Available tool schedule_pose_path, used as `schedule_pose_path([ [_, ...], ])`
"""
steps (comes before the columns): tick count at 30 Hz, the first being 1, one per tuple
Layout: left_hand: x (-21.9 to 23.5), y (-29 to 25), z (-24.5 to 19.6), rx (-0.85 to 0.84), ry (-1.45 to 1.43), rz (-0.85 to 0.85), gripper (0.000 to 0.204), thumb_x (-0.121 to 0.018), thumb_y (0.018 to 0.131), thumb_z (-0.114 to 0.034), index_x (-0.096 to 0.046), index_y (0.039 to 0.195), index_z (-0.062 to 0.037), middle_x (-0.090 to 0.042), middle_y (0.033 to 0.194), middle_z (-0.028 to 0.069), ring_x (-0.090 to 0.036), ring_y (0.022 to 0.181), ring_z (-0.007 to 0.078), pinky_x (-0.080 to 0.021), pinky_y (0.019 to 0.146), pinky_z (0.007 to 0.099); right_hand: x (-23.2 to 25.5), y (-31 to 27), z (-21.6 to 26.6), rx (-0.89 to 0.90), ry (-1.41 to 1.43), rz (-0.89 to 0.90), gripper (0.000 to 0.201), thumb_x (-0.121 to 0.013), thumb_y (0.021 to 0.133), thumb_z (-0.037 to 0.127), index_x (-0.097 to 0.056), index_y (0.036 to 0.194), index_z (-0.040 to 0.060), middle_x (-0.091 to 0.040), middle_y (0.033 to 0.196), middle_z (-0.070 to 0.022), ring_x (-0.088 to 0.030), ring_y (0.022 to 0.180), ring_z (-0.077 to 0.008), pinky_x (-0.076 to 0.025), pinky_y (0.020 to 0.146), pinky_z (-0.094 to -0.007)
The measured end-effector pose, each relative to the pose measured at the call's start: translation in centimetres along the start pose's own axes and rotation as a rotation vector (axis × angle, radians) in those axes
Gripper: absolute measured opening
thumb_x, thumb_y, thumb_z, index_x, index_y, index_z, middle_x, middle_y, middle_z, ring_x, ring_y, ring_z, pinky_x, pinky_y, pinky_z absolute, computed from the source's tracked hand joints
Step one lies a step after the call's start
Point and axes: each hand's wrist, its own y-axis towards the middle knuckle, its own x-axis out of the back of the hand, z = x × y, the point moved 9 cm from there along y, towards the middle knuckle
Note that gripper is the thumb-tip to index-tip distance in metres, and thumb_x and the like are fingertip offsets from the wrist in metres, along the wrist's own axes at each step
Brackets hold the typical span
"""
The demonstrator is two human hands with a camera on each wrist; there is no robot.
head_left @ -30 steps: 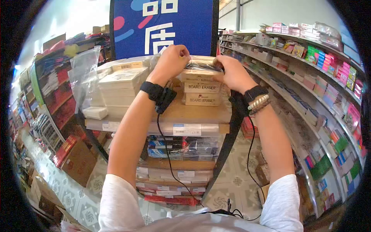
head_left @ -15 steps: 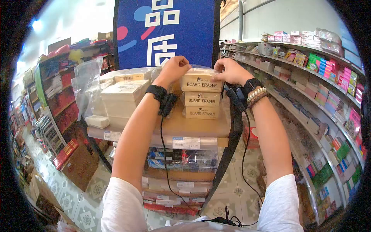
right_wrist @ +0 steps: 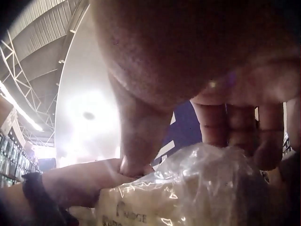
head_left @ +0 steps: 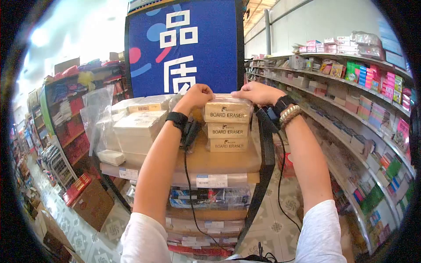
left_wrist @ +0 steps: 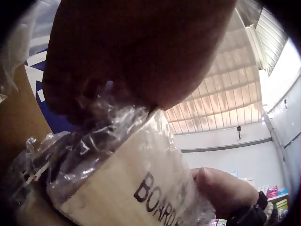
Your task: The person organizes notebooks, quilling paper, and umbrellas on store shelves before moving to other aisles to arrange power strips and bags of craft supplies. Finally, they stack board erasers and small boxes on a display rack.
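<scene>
Three cream boxes printed BOARD ERASER (head_left: 227, 130) stand stacked on the shelf top (head_left: 193, 162), with clear plastic wrap (left_wrist: 89, 155) crinkled around the upper box (head_left: 227, 112). My left hand (head_left: 196, 97) is at the stack's upper left corner, fingers curled in and gripping the film there. At the upper right, my right hand (head_left: 259, 94) pinches the film, its thumb pointing inward along the top. In the right wrist view that thumb (right_wrist: 138, 146) meets the plastic in front, with the other fingers (right_wrist: 240, 129) hanging behind it. Left fingertips are hidden in shadow in the left wrist view.
Left of the stack stand white paper-like blocks (head_left: 138, 131) in an opened clear bag (head_left: 97, 118). A blue sign panel (head_left: 144, 57) rises behind. Packed shelves (head_left: 351, 109) line the right side. Cables (head_left: 283, 188) hang from both wrists. Cartons (head_left: 93, 204) sit on the floor at left.
The head view has tilted up, so the stack sits lower in it. The upper box's front label came into plain sight. My right hand shifted from the box's right side onto its top corner.
</scene>
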Motion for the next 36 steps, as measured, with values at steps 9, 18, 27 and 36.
schedule_pose_path([
  [9, -0.5, 0.8, 2.6, 0.095, -0.076, -0.043, 0.009, -0.061, 0.073, -0.014, -0.064, 0.074, -0.0048, -0.055, 0.059, 0.0018, -0.046, 0.051, 0.0096, -0.036, 0.046, 0.0259, -0.4, 2.1, -1.1, 0.199, -0.12, -0.027, 0.018, -0.059, 0.078, 0.016, -0.058, 0.085, -0.0013, -0.058, 0.075, -0.007, -0.051, 0.072, -0.014, -0.042, 0.065, -0.03],
  [18, -1.5, 1.0, 4.7, 0.161, -0.286, -0.023, 0.013, -0.063, 0.076, -0.017, -0.063, 0.08, -0.004, -0.057, 0.068, 0.0024, -0.048, 0.057, 0.0103, -0.039, 0.051, 0.0259, -0.2, 2.3, -1.2, 0.183, -0.156, -0.144, 0.02, -0.061, 0.074, 0.017, -0.063, 0.084, -0.0001, -0.063, 0.079, -0.0163, -0.06, 0.075, -0.0258, -0.046, 0.07, -0.035],
  [27, -1.4, 0.5, 4.5, 0.105, -0.358, -0.13, 0.013, -0.062, 0.075, -0.015, -0.06, 0.075, -0.0024, -0.056, 0.066, 0.0027, -0.049, 0.063, 0.0101, -0.04, 0.055, 0.0249, -0.3, 1.7, -1.2, 0.147, -0.17, -0.223, 0.019, -0.061, 0.075, 0.016, -0.062, 0.084, 0.0, -0.062, 0.086, -0.0184, -0.06, 0.084, -0.0314, -0.046, 0.075, -0.0372],
  [36, 2.2, -4.9, -5.2, -0.282, 0.166, -0.553, 0.027, -0.062, 0.072, -0.018, -0.057, 0.093, -0.0033, -0.054, 0.087, 0.0139, -0.055, 0.082, 0.027, -0.045, 0.073, 0.0358, 0.0, 1.4, -0.6, 0.145, -0.227, -0.288, 0.013, -0.056, 0.071, 0.01, -0.062, 0.078, 0.0003, -0.063, 0.079, -0.0181, -0.06, 0.078, -0.0321, -0.047, 0.072, -0.0388],
])
